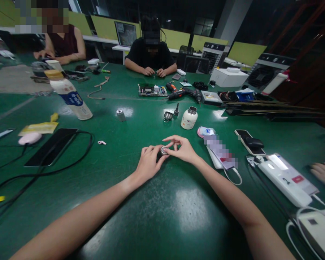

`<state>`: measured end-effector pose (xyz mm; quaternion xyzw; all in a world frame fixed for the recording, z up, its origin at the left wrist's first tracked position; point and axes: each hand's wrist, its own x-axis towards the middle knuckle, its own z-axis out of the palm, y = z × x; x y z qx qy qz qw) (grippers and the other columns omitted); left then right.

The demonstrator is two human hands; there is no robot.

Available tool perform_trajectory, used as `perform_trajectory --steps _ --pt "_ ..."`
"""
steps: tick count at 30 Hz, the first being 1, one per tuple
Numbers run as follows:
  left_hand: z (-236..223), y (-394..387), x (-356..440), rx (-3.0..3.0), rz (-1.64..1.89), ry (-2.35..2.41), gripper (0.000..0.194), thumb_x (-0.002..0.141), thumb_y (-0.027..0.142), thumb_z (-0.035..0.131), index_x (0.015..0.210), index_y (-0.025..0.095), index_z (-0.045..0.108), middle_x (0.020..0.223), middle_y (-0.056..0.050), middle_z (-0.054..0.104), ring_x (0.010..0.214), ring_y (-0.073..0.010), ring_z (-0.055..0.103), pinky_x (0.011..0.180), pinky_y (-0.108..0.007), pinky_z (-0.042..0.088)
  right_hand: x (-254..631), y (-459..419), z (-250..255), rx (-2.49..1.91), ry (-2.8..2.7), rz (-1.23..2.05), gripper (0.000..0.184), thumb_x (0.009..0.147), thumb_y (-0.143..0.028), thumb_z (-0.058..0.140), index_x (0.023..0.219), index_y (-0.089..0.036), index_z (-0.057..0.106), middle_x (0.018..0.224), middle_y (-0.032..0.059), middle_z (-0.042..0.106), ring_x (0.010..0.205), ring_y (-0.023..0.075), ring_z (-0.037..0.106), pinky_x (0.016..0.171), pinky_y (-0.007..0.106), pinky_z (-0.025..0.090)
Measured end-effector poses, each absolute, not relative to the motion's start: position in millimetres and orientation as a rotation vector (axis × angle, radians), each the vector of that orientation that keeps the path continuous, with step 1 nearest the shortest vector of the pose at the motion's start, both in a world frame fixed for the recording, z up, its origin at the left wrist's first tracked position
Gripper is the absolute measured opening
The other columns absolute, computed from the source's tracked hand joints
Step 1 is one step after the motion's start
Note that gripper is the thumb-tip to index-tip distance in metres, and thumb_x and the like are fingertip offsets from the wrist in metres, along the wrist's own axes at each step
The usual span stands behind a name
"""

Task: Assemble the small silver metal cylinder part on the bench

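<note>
A small round silvery metal piece sits between my hands, low over the green table. My left hand curls its fingers around the left side of it. From the right, my right hand pinches its top edge with thumb and fingertips. Ahead of the hands are a metal cup-like part with a ring and a dark stepped part. Beside them stands a cream-coloured bottle with its mouth uncovered. A short grey metal cylinder stands farther left.
On the left lie a tablet, looping black cables and a pink earbud; a tilted-looking drink bottle stands behind. Phones with chargers lie right. Cordless drills and a circuit board are farther back. Co-workers sit opposite.
</note>
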<state>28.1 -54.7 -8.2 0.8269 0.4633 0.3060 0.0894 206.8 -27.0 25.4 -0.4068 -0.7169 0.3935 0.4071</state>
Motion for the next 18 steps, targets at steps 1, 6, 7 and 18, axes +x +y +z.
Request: perform_trajectory --steps 1,6,7,18 --pt "-8 -55 28 2.457 0.907 1.376 0.029 0.093 0.038 0.052 0.114 0.018 0.055 0.104 -0.008 0.067 0.095 -0.0237 0.058 0.084 -0.039 0.038 206 -27 25 -1.027 -1.799 0.982 0.038 0.071 -0.032 0.074 0.106 -0.018 0.067 0.082 0.0027 0.073 0.045 0.0045 0.04 0.045 0.019 0.034" --pt "-6 -55 28 2.452 0.89 1.383 0.031 0.093 0.038 0.052 0.117 0.019 0.054 0.101 -0.008 0.067 0.095 -0.0238 0.058 0.085 -0.039 0.038 206 -29 27 -1.001 -1.839 0.996 0.038 0.075 -0.034 0.071 0.11 -0.02 0.066 0.101 0.0056 0.072 0.045 0.0041 0.042 0.045 0.02 0.033" --pt "-6 -55 28 2.454 0.884 1.387 0.031 0.093 0.038 0.051 0.116 0.019 0.054 0.1 -0.008 0.067 0.094 -0.0238 0.058 0.084 -0.039 0.038 207 -29 28 -0.997 -1.867 1.005 0.037 0.076 -0.035 0.07 0.11 -0.02 0.067 0.101 0.0061 0.072 0.046 0.0046 0.044 0.045 0.02 0.033" --pt "-8 -55 28 2.447 0.907 1.389 0.031 0.092 0.038 0.053 0.116 0.018 0.055 0.105 -0.009 0.067 0.096 -0.024 0.058 0.086 -0.04 0.038 215 -28 39 -0.984 -1.998 0.978 0.035 0.077 -0.029 0.067 0.11 -0.018 0.066 0.092 0.0044 0.073 0.047 0.0052 0.042 0.05 0.02 0.04"
